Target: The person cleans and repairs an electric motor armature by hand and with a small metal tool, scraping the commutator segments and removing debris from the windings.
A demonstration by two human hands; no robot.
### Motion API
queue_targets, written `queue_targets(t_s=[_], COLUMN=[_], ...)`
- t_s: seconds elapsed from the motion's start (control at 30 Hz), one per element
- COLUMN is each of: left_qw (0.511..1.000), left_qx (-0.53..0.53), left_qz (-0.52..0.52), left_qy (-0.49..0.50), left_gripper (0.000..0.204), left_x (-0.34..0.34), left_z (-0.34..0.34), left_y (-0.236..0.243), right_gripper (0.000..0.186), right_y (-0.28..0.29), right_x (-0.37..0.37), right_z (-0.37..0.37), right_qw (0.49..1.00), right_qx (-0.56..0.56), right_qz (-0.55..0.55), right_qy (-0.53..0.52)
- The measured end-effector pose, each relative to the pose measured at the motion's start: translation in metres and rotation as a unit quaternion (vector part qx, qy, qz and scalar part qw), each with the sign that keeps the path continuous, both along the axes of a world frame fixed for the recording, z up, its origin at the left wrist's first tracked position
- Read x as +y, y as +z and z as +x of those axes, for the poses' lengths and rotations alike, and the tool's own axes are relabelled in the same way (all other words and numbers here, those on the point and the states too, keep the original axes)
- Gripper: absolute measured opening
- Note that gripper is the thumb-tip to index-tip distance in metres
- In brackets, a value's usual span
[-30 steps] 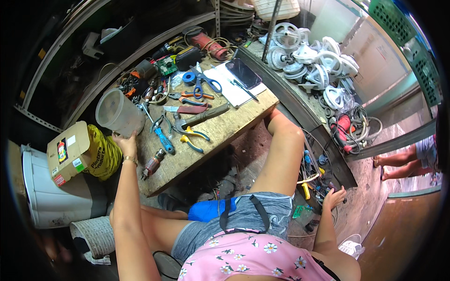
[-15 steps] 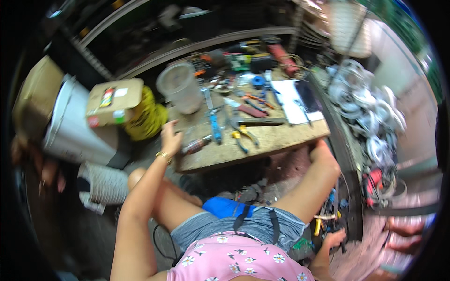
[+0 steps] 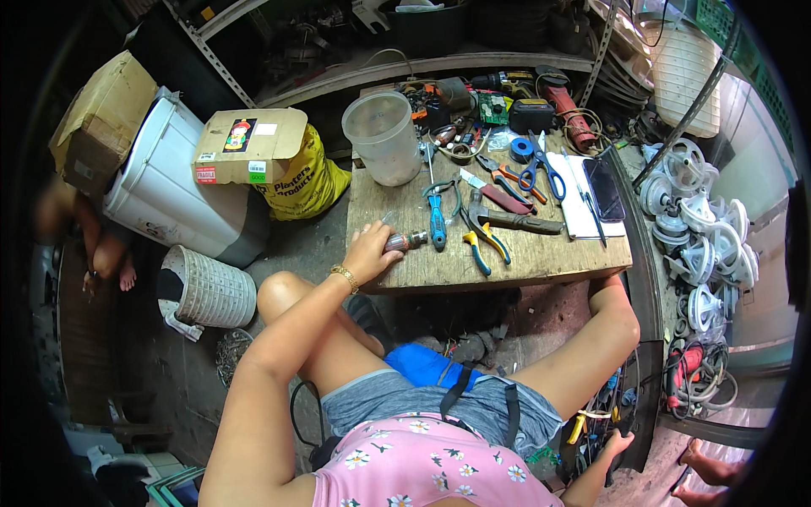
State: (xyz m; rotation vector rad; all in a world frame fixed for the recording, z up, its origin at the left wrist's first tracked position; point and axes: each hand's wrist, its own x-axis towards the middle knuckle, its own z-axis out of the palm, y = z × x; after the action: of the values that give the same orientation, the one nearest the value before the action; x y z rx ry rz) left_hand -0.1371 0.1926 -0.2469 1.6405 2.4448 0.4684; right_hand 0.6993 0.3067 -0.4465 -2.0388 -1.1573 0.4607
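My left hand [image 3: 372, 249] is closed round a copper-brown cylindrical part [image 3: 409, 240] on the near left of the worn wooden bench [image 3: 389, 270]. Beside it lie a blue-handled screwdriver [image 3: 438, 221], yellow-blue pliers [image 3: 484, 249] and a hammer [image 3: 521, 220]. A translucent tub [image 3: 380, 139] stands behind them. Farther right are scissors [image 3: 542, 173], blue tape [image 3: 520, 150] and a phone [image 3: 602, 190] on white paper [image 3: 583, 221]. My right hand [image 3: 617, 446], low at my right side, grips a dark object, too hidden to name, beside a tray of tools [image 3: 604, 401].
At left stand a boxed-topped yellow sack [image 3: 308, 182], white bin [image 3: 160, 186] and basket [image 3: 220, 287]. Another person's leg [image 3: 114, 253] shows beyond. White plastic wheels [image 3: 701, 253] pile at right, near someone's feet [image 3: 705, 465]. Metal shelving [image 3: 422, 66] runs behind.
My left hand moved from beside the translucent tub to the copper-brown part and closed on it. My right hand took hold of a dark object. The view turned leftward.
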Motion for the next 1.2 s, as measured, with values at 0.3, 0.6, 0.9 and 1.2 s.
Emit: queue_targets(t_s=[0.3,0.6,0.9,1.2], left_qw=[0.964,0.96,0.995,0.989], left_qx=[-0.178,-0.145,-0.009,0.121], left_qz=[0.196,0.238,0.085,-0.033], left_qy=[-0.008,-0.005,0.054,0.082], left_gripper=[0.038,0.042,0.041,0.035], left_x=[-0.022,-0.037,-0.035,-0.032], left_z=[0.019,0.041,0.037,0.025], left_y=[0.056,0.114,0.08,-0.006], right_gripper=[0.024,0.035,0.039,0.029], right_y=[0.071,0.139,0.228,0.237], right_x=[-0.026,0.015,0.043,-0.043], right_z=[0.016,-0.062,-0.233,-0.495], right_qw=[0.97,0.883,0.791,0.754], right_qx=[0.181,0.431,0.524,0.35], right_qz=[0.129,0.187,0.11,-0.094], right_qy=[-0.099,-0.008,0.297,0.549])
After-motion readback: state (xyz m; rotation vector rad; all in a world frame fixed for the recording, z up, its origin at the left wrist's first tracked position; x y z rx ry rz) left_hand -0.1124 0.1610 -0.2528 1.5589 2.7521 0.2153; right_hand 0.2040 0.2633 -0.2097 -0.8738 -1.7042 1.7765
